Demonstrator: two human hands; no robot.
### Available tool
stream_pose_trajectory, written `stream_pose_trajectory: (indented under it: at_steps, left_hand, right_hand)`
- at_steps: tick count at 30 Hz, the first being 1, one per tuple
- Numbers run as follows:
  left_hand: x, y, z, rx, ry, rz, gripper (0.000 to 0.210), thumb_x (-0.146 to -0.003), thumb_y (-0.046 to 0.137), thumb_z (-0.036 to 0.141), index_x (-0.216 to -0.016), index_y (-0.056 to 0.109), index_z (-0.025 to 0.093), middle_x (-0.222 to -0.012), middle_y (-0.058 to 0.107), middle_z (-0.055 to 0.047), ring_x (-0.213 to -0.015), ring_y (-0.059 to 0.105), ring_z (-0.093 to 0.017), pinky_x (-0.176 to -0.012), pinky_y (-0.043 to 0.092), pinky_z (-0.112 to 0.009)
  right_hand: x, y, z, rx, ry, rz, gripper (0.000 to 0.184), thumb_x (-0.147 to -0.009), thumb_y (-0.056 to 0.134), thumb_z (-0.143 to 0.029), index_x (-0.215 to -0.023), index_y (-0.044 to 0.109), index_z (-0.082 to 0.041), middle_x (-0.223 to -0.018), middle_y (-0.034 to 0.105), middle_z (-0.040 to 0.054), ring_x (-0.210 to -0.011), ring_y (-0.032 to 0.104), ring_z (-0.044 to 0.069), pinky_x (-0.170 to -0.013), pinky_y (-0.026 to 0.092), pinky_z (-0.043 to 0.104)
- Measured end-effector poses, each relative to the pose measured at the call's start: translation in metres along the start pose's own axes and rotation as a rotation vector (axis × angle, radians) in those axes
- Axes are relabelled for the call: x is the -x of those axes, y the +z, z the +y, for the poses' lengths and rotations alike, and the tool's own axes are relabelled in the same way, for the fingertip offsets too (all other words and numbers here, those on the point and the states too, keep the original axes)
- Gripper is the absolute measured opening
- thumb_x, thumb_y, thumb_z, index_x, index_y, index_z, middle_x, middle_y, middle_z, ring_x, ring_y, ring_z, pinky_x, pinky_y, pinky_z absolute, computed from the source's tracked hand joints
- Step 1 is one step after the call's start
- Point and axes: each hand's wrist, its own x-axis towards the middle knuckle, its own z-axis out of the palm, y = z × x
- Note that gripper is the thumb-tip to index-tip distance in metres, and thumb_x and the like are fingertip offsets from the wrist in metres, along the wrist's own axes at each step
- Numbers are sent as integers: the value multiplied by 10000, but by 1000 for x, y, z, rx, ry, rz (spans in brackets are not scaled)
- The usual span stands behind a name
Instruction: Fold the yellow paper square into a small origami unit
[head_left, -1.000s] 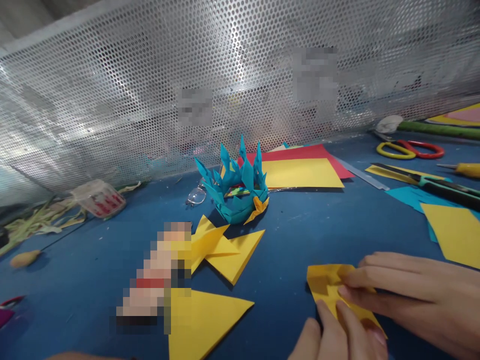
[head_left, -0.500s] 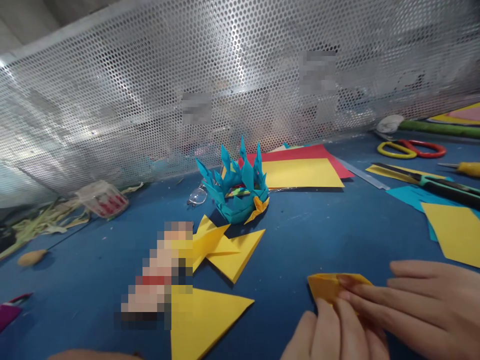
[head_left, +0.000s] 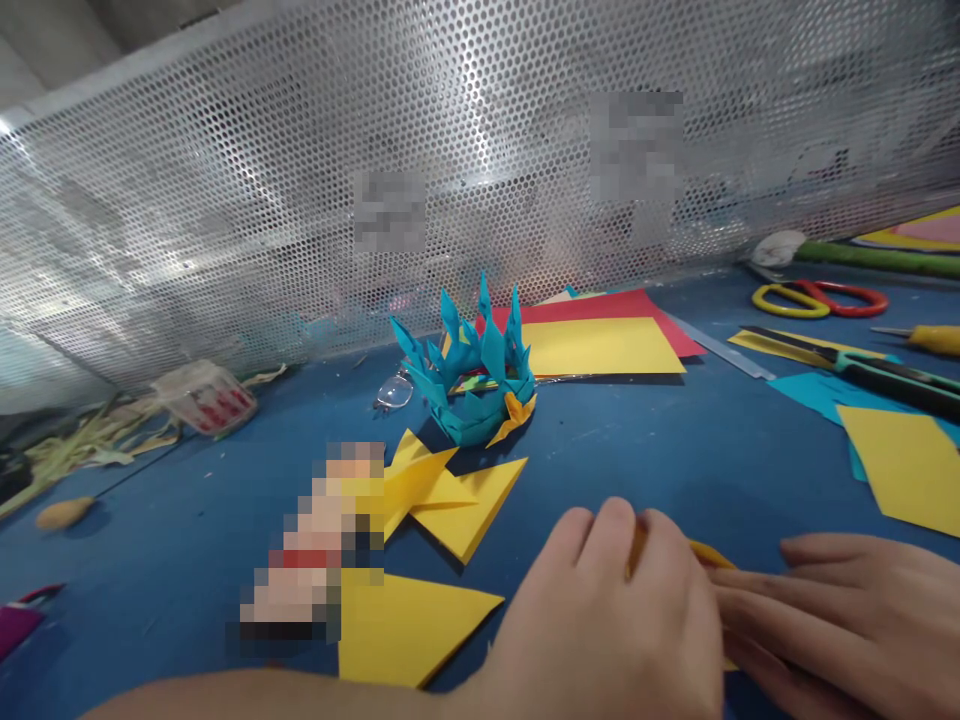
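Observation:
A folded yellow paper piece lies on the blue table at the bottom right, mostly hidden under my hands. My left hand covers it from the left, fingers curled over its near edge. From the right, my right hand presses flat on the same paper with its fingers stretched out. A blue paper crown with a small yellow piece on its front stands upright in the middle of the table. Between the crown and my hands lie folded yellow triangles and a larger yellow triangle.
A perforated metal screen walls the back. Red and yellow sheets lie behind the crown. At the right are scissors, a ruler, a cutter and more yellow paper. A plastic cup and glasses lie left.
My left hand has come up from the bottom edge and over the yellow piece, hiding most of it. My right hand has slid slightly lower and right.

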Motion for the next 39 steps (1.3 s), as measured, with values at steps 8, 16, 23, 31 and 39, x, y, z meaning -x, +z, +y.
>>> stream_pose_trajectory:
  at_steps: [8,16,23,31,39]
  left_hand:
    - [-12,-9,-12,9,70,-241,422,-1178,429,138,-1099,843,166,-1080,862,-56,-763,739,-187,-654,610,-275]
    - [-19,-12,-9,74,143,-489,304,-1190,560,238,-939,723,191,-1008,823,-66,-729,724,-195,-592,545,-284]
    - [-34,-18,-14,198,49,-752,237,-1164,597,205,-979,738,164,-845,784,-60,-704,727,-212,-561,470,-299]
    - [-31,-20,-21,344,-92,-826,114,-1121,707,202,-1013,729,175,-965,802,-65,-844,779,-238,-645,534,-294]
    - [-32,-16,-20,397,-129,-871,136,-1097,646,75,-1036,707,179,-1003,790,-61,-907,773,-242,-683,558,-290]
  right_hand:
    - [-5,3,-5,20,-10,16,204,-1113,650,-424,-1209,811,-345,-1009,840,26,-932,805,284,-754,605,369]
    - [-4,-2,-12,17,-12,17,186,-1110,602,-213,-1133,753,-318,-904,824,-35,-743,774,220,-684,524,343]
    - [-16,-5,-16,-88,25,13,503,-910,381,123,-1041,592,-314,-773,767,-103,-511,654,213,-599,399,467]
    - [-23,-11,-8,-64,-21,7,497,-1298,215,-197,-1006,605,-294,-867,869,-64,-548,698,165,-619,411,436]
    - [1,-5,-7,-30,54,67,122,-1148,697,-383,-1152,795,-310,-912,869,-16,-750,800,196,-667,566,307]
